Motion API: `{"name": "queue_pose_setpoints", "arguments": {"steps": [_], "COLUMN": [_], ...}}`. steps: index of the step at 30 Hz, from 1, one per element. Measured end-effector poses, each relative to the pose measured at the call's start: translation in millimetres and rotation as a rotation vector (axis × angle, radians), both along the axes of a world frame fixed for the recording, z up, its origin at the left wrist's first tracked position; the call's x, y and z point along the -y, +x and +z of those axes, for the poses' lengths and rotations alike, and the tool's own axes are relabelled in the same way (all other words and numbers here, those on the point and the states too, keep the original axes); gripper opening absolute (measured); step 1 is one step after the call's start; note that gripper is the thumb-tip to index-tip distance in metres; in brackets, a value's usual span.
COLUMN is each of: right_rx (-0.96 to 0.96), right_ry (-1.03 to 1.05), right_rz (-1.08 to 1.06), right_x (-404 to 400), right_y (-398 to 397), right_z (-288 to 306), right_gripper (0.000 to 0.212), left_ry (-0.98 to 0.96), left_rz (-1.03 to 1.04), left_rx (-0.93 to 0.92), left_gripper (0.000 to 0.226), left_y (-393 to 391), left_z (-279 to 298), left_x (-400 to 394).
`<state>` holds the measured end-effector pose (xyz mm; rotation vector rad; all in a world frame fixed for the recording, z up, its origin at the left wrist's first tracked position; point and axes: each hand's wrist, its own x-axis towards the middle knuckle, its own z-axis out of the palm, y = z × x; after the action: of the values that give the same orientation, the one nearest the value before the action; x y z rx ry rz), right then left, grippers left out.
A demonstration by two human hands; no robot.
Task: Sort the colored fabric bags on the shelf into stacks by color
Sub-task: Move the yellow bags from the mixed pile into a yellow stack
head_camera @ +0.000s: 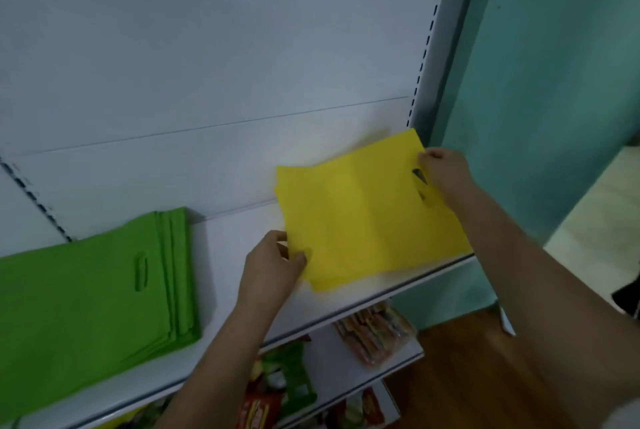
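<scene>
Left hand (273,264) pinches the near-left corner of the flat yellow fabric bag (367,213), thumb on top. Right hand (441,174) grips its far-right edge by the die-cut handle slot. Two-point hold likely to square it on the white metal shelf (242,231), right end. Stack of green fabric bags (86,290) sits well apart at the left, so colours look separated already. Can't tell how many yellow layers. Green stack cut off at frame edge; packets (374,335) below blurred.

Two bag stacks on the shelf (242,231) — one stack (86,293) left, the other (363,213) right, well apart.
</scene>
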<state>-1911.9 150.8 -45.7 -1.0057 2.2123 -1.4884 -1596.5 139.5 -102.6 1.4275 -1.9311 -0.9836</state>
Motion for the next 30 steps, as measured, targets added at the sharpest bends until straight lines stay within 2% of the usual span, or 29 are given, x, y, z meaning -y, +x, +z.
{"name": "queue_pose_setpoints", "arguments": {"steps": [3, 7, 10, 12, 14, 15, 17, 19, 22, 30], "right_rx": [-0.021, -0.05, -0.036, -0.077, -0.152, -0.21, -0.302, -0.312, -0.241, -0.231], "right_ry": [0.079, 0.179, 0.257, 0.293, 0.293, 0.264, 0.092, -0.119, -0.292, -0.354], "right_rz": [0.062, 0.077, 0.078, 0.093, 0.111, 0.102, 0.088, 0.135, 0.281, 0.678], "right_x": [26.2, 46.7, 58.1, 64.5, 69.8, 71.6, 75.6, 79.2, 84.9, 90.7], "right_y": [-23.3, -34.2, -34.4, -31.5, -24.6, -18.1, 4.0, 44.8, 128.9, 404.3], "right_z": [-7.6, -23.3, -35.2, -35.9, -30.0, -25.2, -16.1, -5.7, 17.2, 59.3], "right_gripper": [0.026, 0.032, 0.038, 0.025, 0.034, 0.041, 0.04, 0.035, 0.032, 0.043], "left_ry": [-0.03, 0.072, 0.096, 0.11, 0.108, 0.097, 0.046, -0.041, -0.178, -0.482], "left_rz": [0.07, 0.065, 0.027, 0.016, 0.015, 0.02, 0.044, 0.076, 0.124, 0.376], "left_rx": [0.072, 0.109, 0.161, 0.165, 0.149, 0.136, 0.101, 0.064, 0.029, 0.067], "left_gripper": [0.057, 0.082, 0.079, 0.078, 0.08, 0.08, 0.08, 0.079, 0.073, 0.06], "left_y": [-19.8, -36.8, -47.8, -53.5, -54.4, -52.4, -42.6, -24.2, 20.1, 237.5], "left_z": [-4.3, -5.8, -5.0, -4.8, -5.9, -5.7, -3.9, 1.1, 12.2, 42.1], "left_x": [-1.6, -3.2, -6.0, -8.3, -10.1, -11.4, -13.1, -16.0, -19.5, -52.0]}}
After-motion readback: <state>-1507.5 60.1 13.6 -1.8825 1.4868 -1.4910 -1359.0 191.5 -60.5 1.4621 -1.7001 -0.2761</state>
